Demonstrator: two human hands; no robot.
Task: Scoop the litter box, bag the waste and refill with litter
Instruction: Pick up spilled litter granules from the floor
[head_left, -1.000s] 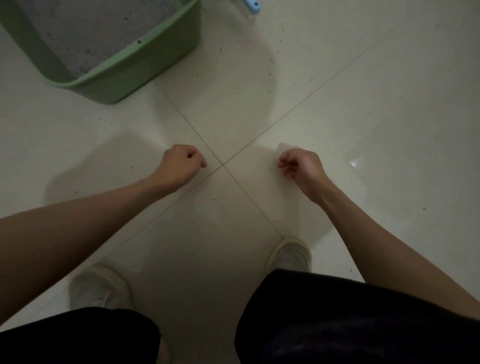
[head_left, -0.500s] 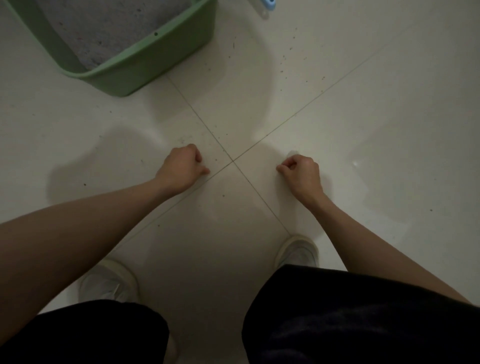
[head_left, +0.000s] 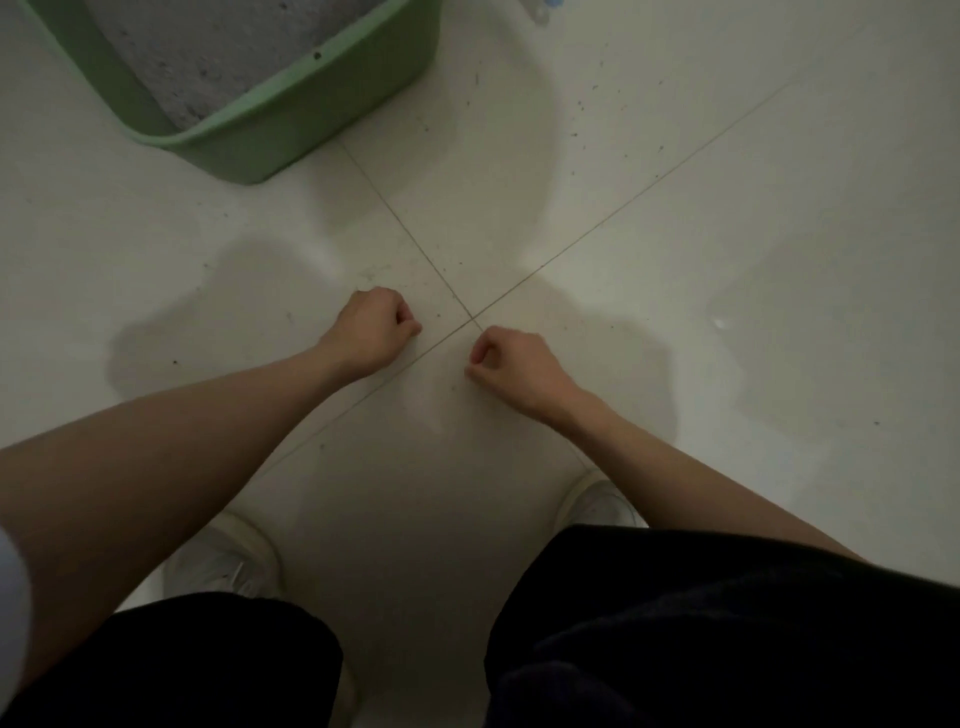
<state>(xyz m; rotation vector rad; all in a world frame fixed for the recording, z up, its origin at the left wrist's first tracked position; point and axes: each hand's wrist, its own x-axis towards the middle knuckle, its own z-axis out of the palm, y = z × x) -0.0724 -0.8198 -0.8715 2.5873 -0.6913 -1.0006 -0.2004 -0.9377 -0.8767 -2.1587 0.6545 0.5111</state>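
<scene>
Light: dim, greyish, soft overall.
Shadows: broad, faint patches on the floor (head_left: 727, 208) around both arms.
Glare: one small bright glint on the tiles at right.
Sharpness: slightly soft, grainy.
Distortion: wide-angle bending of grout lines toward the edges.

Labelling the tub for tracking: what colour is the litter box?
Light green litter box, holding grey litter; only the head view shows it, at top left.

the green litter box (head_left: 291, 124) is cut off by the top edge; a blue object (head_left: 554, 4) at the top edge is too cropped to identify.
</scene>
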